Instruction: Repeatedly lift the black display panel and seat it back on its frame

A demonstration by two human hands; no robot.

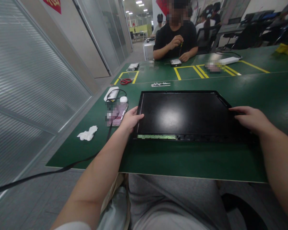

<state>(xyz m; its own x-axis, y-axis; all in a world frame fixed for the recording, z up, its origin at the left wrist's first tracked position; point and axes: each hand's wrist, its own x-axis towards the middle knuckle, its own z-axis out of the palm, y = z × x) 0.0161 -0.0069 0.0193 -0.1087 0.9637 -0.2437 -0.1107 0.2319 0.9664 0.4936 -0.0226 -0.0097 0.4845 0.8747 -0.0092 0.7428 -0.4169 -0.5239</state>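
Note:
A black flat screen panel point(196, 111) lies face up before me, with a glare spot left of its middle. Along its near edge, at the left, a green circuit strip point(156, 137) is exposed. My left hand point(132, 118) grips the panel's left edge, thumb on top. At the opposite edge my right hand point(251, 118) pinches the frame between thumb and fingers. The fingers beneath the panel are hidden, and I cannot tell whether it is raised slightly off the green table point(194, 163).
Left of the panel lie a phone point(118, 115), a white earbud case point(123, 99), a white power bank point(111, 94) with a cable and crumpled tissue point(87, 133). Beyond are red-handled scissors point(126, 81) and small strips point(160, 84). Across the table a person point(175, 38) works on a small device point(175, 62).

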